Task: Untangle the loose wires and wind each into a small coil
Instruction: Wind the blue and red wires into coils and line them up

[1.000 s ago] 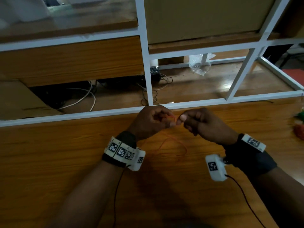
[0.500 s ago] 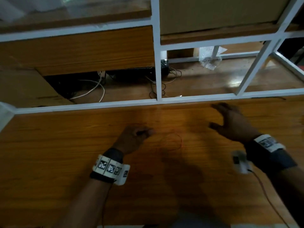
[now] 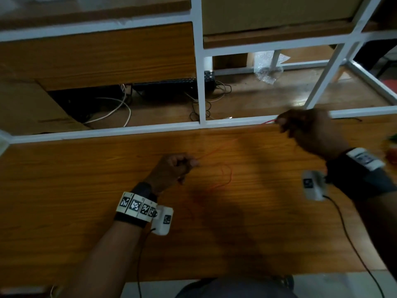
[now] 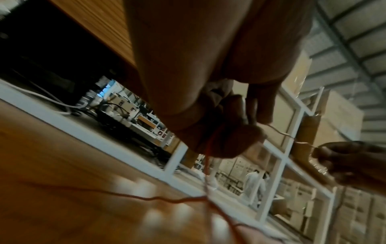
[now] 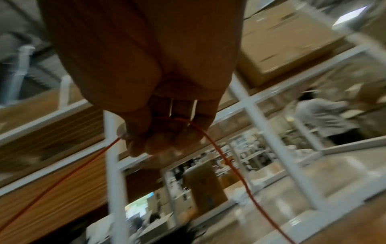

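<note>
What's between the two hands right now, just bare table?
No. In the head view a thin red wire runs from the left hand up to the right hand, both pinching it, over the wooden table.

My head camera looks down and forward over the desk toward the white frame, while both wrist cameras sit close under my palms, facing out along the fingers, each sharing that frame and the red wire.
</note>
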